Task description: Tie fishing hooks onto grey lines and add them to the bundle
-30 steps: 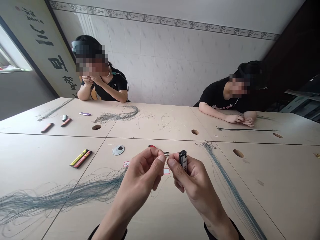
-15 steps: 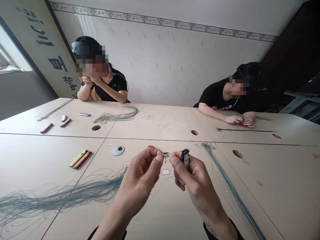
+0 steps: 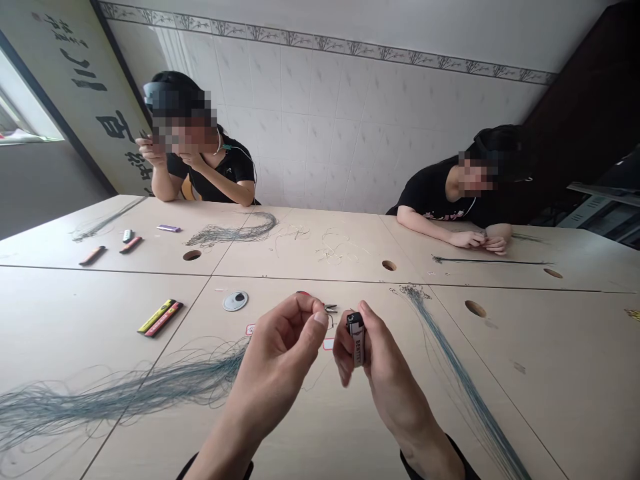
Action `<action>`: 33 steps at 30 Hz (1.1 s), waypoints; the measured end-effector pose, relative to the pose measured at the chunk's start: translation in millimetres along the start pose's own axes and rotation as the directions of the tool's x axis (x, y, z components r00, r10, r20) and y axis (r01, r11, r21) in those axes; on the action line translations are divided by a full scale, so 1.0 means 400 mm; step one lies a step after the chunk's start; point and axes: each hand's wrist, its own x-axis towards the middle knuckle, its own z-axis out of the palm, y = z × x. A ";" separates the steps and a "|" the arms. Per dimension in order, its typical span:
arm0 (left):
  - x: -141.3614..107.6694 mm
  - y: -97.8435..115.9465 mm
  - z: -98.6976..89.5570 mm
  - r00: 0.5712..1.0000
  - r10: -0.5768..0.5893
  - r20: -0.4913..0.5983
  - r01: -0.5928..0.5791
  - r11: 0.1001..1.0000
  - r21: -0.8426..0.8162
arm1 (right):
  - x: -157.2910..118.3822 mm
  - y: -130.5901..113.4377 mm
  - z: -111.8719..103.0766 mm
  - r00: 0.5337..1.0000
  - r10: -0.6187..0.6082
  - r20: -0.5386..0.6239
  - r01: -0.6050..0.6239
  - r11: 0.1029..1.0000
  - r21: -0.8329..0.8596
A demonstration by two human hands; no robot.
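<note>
My left hand pinches a thin thread between thumb and forefinger; its dark end barely shows beside the fingertips. In my right hand a black lighter with a white label stands upright, fingers curled around it and thumb raised near its top. No flame shows. Just behind my left fingertips lies a small metal-tipped tool, partly hidden by the hand. A loose bundle of blue-grey threads spreads to the left, and a straighter thread bundle runs along the right.
Yellow and red packs and a round silver disc lie to the left. Holes pierce the tabletop. Across the table sit two people, with more threads and lighters before the left one.
My right hand has drawn slightly down and turned, shifting the lighter left and lower, with the thumb now by its top. My left hand stays nearly still. The left co-worker's hand has moved outward.
</note>
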 end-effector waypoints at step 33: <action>-0.002 -0.001 0.027 0.998 0.012 0.060 -0.006 0.996 -0.091 | -0.010 0.018 0.032 0.992 0.057 -0.115 -0.045 0.993 0.106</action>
